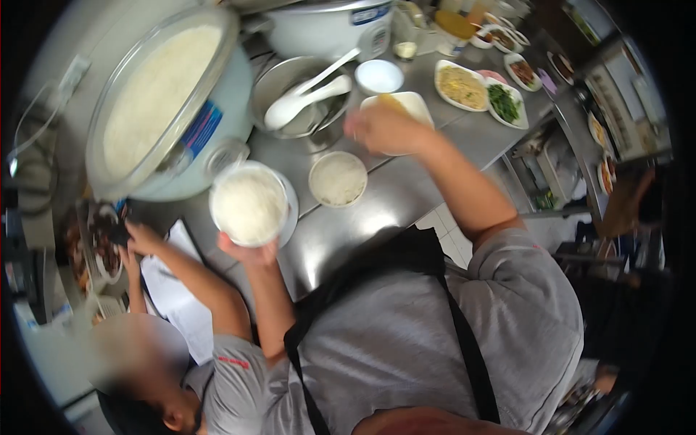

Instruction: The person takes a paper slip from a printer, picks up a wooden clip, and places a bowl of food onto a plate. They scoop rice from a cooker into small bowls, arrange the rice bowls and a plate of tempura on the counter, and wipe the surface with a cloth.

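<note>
My left hand [250, 250] holds a white bowl of rice [251, 205] from below, its fingers wrapped under the base. A white rim [291, 216] shows just behind that bowl. My right hand [391, 130] has curled, pinched fingers over a white dish [420, 109] with something yellow [391, 103] in it. Blur hides whatever these fingers hold, if anything. Between my hands a second bowl of rice [338, 179] stands on the steel counter [384, 206]. Beyond it, white rice paddles [308, 101] rest in a metal pot [272, 80].
At left stands a large rice cooker [217, 156] full of rice; another cooker [319, 32] is behind. A small white bowl [379, 75], noodles [462, 87] and greens [504, 104] line the back right. A co-worker's hands [141, 239] work at left near white papers [177, 290].
</note>
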The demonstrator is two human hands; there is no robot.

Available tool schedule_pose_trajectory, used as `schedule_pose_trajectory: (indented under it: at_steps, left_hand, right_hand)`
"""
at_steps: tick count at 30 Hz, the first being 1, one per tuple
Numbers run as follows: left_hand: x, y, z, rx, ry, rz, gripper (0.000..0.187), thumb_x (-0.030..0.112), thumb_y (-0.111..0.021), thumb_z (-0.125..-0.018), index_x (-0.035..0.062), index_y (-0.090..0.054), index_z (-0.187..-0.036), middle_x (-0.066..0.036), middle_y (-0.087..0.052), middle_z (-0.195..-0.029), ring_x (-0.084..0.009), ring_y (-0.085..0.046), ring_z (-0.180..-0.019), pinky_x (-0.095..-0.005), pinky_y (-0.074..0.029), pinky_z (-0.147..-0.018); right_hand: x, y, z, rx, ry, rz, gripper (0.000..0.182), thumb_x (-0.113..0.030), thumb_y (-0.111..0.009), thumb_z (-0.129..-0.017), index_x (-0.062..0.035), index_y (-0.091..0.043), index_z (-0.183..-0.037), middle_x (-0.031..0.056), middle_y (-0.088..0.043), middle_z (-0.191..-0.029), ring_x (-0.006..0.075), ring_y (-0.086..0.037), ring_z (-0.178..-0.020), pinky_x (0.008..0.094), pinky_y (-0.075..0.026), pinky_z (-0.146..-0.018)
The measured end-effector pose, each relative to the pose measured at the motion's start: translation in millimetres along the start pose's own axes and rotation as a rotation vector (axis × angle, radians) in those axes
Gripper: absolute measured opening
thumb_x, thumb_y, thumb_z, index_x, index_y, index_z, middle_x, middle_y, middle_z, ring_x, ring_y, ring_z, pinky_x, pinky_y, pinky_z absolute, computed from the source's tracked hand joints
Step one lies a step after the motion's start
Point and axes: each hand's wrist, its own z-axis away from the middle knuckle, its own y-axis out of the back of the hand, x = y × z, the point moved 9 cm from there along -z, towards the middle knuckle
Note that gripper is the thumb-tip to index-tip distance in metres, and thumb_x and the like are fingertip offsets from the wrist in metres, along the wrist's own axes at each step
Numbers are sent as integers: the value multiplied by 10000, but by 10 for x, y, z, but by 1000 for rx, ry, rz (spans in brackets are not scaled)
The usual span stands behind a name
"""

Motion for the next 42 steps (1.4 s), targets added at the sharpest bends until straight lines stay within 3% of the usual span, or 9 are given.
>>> schedule_pose_trajectory:
  at_steps: [1, 3, 6, 8, 16, 24, 29, 37, 42]
  left_hand:
    - [-196, 196, 89, -11, 81, 23, 810, 394, -605, -610, 162, -216, -1282, -171, -198, -1310, -464, -211, -1159, -613, -333, -825]
    - [-537, 542, 186, 12, 217, 72, 781, 418, -588, -617, 192, -233, -1275, -144, -219, -1306, -446, -232, -1157, -603, -364, -798]
    - [-847, 573, 249, 28, 360, 139, 772, 453, -565, -626, 201, -232, -1275, -117, -229, -1307, -432, -217, -1168, -602, -374, -785]
    - [-927, 664, 237, -38, 392, 244, 767, 437, -558, -647, 180, -214, -1283, -140, -199, -1316, -456, -209, -1163, -624, -344, -801]
    - [-891, 567, 368, -100, 390, 117, 829, 425, -623, -620, 173, -194, -1283, -186, -194, -1299, -461, -217, -1156, -631, -366, -772]
    - [-1429, -640, 320, -177, 307, 16, 878, 362, -676, -591, 138, -183, -1283, -226, -127, -1309, -524, -250, -1098, -666, -374, -718]
    - [-2965, -1542, 156, -416, 573, 409, 824, 274, -629, -690, 184, -103, -1318, -142, 98, -1362, -351, -85, -1247, -574, -203, -928]
    - [-5365, -2054, -318, -317, 772, 292, 824, 511, -642, -608, 188, -262, -1264, -140, -277, -1283, -490, -194, -1149, -649, -277, -836]
    - [-6334, -2403, -627, -306, 873, 191, 801, 508, -624, -619, 186, -267, -1260, -131, -295, -1270, -482, -245, -1128, -622, -314, -836]
  right_hand:
    - [430, -540, 47, -167, -170, -347, 286, -222, -368, -814, -40, -580, -874, 161, -578, -779, 219, -595, -594, 358, -488, -491]
    - [870, -1147, 232, -184, -457, -731, 446, -365, -316, -837, -97, -405, -1182, 179, -543, -948, 239, -595, -556, 333, -494, -432]
    - [1030, -1664, 273, -226, -617, -1076, 625, -563, -249, -798, -125, -307, -1240, 215, -482, -1066, 342, -582, -744, 413, -500, -589]
    - [862, -1860, 151, -235, -484, -1260, 689, -621, -216, -768, -137, -289, -1253, 239, -478, -1062, 390, -546, -833, 456, -474, -670]
    - [629, -1557, 134, -76, -229, -1296, 505, -528, -263, -825, -107, -341, -1092, 75, -542, -767, 122, -520, -505, 238, -426, -422]
    - [1036, -757, 740, -53, -61, -1659, 486, -464, -193, -867, -83, -371, -1109, 76, -555, -785, 131, -527, -536, 249, -444, -439]
    - [2437, -45, 1705, 151, -85, -1716, 573, -520, -177, -850, -74, -405, -1130, 102, -576, -905, 161, -580, -690, 277, -479, -481]
    - [5004, 886, 3945, 903, -610, -1413, 505, -461, -192, -866, -92, -398, -1142, 92, -546, -980, 170, -571, -779, 282, -471, -480]
    - [6336, 1052, 4489, 1142, -637, -1470, 446, -457, -232, -858, -110, -323, -1124, 87, -526, -916, 154, -554, -688, 259, -455, -415]
